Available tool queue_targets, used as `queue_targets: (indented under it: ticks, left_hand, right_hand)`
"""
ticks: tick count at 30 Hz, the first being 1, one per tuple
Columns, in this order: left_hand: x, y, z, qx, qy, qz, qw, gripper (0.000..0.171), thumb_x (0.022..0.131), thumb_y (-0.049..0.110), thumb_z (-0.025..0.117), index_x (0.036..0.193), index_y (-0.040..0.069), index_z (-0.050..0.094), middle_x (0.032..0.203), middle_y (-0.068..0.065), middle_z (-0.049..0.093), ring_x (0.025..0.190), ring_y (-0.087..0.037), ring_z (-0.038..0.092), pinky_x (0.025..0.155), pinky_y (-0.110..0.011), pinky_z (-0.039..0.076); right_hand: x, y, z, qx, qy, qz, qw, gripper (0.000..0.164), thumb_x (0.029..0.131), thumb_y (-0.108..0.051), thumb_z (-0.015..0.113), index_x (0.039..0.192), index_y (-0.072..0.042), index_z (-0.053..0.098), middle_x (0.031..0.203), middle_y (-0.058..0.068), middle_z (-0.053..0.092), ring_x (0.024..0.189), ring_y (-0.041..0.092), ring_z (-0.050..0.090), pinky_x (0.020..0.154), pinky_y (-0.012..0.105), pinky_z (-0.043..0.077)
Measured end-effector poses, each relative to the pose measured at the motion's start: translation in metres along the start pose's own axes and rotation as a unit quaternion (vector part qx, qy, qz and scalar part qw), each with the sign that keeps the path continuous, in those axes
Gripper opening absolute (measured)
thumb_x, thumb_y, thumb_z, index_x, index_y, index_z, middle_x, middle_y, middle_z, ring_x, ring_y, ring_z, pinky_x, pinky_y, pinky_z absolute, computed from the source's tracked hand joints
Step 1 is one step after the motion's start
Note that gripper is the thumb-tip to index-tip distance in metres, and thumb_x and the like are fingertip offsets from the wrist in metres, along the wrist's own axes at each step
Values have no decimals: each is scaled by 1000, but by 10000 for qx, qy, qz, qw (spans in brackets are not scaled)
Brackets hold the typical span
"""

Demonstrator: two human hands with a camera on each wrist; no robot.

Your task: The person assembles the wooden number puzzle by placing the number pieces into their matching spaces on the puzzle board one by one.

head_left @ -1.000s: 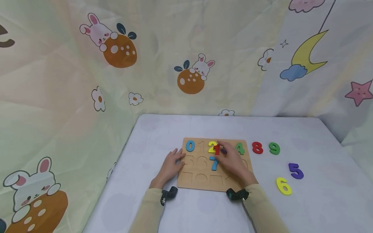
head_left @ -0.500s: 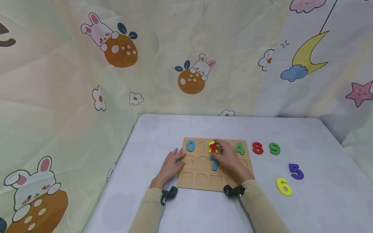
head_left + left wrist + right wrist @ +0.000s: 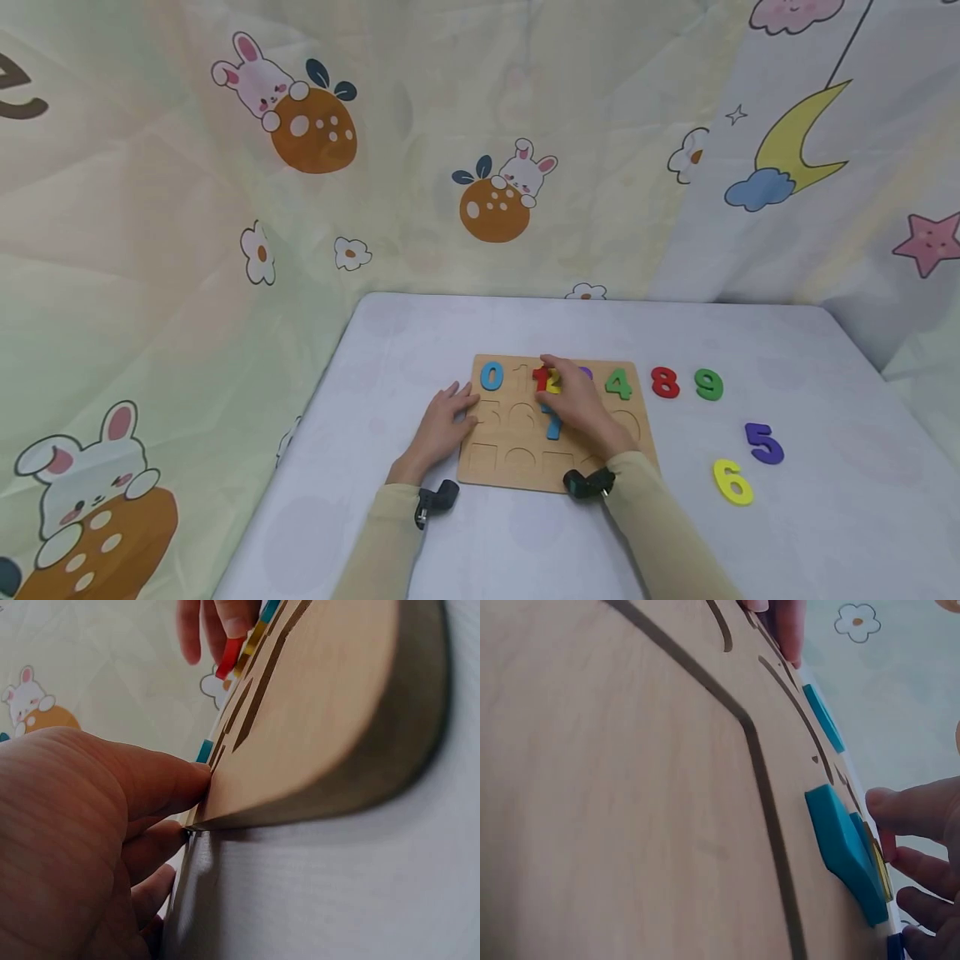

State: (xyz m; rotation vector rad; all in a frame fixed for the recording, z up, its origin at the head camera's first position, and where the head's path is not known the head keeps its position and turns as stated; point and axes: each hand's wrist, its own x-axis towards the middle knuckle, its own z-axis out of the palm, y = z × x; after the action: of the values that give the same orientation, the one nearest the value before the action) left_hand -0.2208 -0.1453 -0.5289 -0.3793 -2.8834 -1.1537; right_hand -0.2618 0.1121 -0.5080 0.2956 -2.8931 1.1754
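Between thumb and fingers, my right hand pinches a red number 1 above the top row of a wooden number puzzle board. The red piece sits just right of the 1-shaped outline and overlaps the yellow 2 in the head view. A blue 0 and a green 4 lie in that row; a purple piece is mostly hidden by the hand. Below is a blue 7. My left hand rests against the board's left edge, its thumb touching the board.
Right of the board, a red 8, a green 9, a purple 5 and a yellow 6 lie loose on the white table. A printed curtain hangs behind.
My right hand has carried the red 1 leftward across the yellow 2 toward the 1 outline, uncovering part of the purple piece. The left hand stays at the board's edge.
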Motion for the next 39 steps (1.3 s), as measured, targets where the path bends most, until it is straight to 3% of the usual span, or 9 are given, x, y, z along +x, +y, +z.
queue_targets:
  ticks: [12, 39]
  left_hand:
    - [1, -1, 2, -17, 26, -146, 9999, 41, 93, 17, 65, 132, 10, 61, 151, -1, 44, 146, -25, 26, 123, -44, 15]
    - [0, 0, 1, -26, -2, -123, 9999, 41, 92, 16, 65, 133, 9, 61, 151, -2, 44, 146, -27, 26, 122, -47, 17]
  right_hand:
    - [10, -1, 9, -8, -3, -335, 9994, 66, 85, -16, 76, 144, -10, 46, 139, 13, 53, 134, 34, 44, 113, 51, 36]
    - [21, -10, 18, 91, -29, -428, 9990, 64, 83, -13, 77, 141, -9, 50, 143, 12, 52, 136, 35, 42, 114, 51, 35]
